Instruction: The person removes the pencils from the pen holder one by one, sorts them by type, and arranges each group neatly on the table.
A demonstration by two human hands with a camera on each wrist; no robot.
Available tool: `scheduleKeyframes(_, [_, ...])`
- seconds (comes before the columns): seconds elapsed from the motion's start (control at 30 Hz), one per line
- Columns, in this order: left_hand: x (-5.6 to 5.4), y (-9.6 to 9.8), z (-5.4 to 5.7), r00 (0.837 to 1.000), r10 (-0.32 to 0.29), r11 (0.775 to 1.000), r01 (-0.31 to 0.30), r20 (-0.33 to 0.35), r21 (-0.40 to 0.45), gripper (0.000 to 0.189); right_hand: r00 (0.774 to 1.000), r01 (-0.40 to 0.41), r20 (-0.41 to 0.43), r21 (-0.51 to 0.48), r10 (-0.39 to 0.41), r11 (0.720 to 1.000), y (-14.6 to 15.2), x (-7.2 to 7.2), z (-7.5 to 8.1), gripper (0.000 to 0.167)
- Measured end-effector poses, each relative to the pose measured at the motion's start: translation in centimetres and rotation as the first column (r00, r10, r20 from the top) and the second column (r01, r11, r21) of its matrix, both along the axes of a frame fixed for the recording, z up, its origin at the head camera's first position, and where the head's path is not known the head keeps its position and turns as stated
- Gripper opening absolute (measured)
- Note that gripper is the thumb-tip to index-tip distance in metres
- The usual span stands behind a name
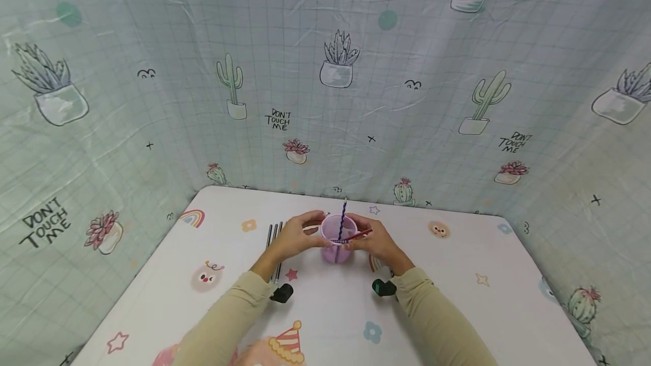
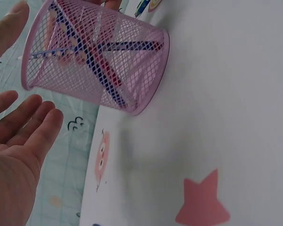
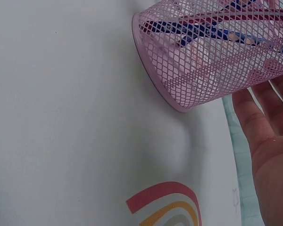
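A pink mesh pen cup (image 1: 337,254) is between the two hands, with several pencils in it. A dark blue patterned pencil (image 1: 342,222) stands tall above the rim, and a red pencil (image 1: 361,234) leans out to the right. My right hand (image 1: 378,239) holds the cup from its right side, fingers around the back and thumb in front. Beside the rim on the left, my left hand (image 1: 297,236) has its fingers spread; in the left wrist view a gap shows between these fingers (image 2: 26,120) and the mesh. Whether the cup's base touches the table cannot be told.
Several thin dark pencils (image 1: 273,236) lie on the white printed table (image 1: 437,309), left of the cup and partly behind the left forearm. Black wrist devices (image 1: 282,293) show below both hands. A cactus-print curtain (image 1: 305,100) surrounds the table's back and sides.
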State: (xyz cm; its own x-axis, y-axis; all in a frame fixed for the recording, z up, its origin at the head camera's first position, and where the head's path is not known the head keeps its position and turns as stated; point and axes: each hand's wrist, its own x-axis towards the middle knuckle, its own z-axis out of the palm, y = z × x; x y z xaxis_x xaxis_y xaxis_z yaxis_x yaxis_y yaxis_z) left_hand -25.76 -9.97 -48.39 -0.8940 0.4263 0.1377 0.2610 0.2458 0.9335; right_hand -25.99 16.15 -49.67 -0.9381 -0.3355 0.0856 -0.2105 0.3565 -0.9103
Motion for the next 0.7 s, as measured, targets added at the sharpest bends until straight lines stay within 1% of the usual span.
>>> scheduleKeyframes(0.2, [-0.1,1.1,-0.2,0.999,-0.021,1.000,0.021,-0.025,0.008,0.087,0.999,-0.023,-0.024,-0.020,0.023,1.000,0.0,0.0,0.2,0.076])
scheduleKeyframes(0.27, [-0.1,1.3,-0.3,1.000,-0.016,1.000,0.016,-0.026,0.000,0.090,0.999,-0.027,-0.028,-0.023,0.026,0.999,0.0,-0.1,0.2,0.077])
scheduleKeyframes(0.4, [0.0,1.7,-0.4,1.000,0.012,1.000,-0.012,-0.015,-0.023,0.097,0.999,-0.035,-0.030,-0.016,0.034,0.999,0.1,-0.2,0.2,0.079])
scheduleKeyframes(0.5, [0.1,2.0,-0.5,1.000,0.023,0.999,-0.024,-0.003,-0.022,0.098,0.999,-0.038,-0.029,-0.012,0.037,0.999,0.1,-0.3,0.3,0.080])
scheduleKeyframes(0.7, [-0.1,2.4,-0.8,1.000,0.020,0.999,-0.021,-0.020,-0.045,0.097,0.999,-0.036,-0.028,0.001,0.036,0.999,0.3,-0.2,0.4,0.079])
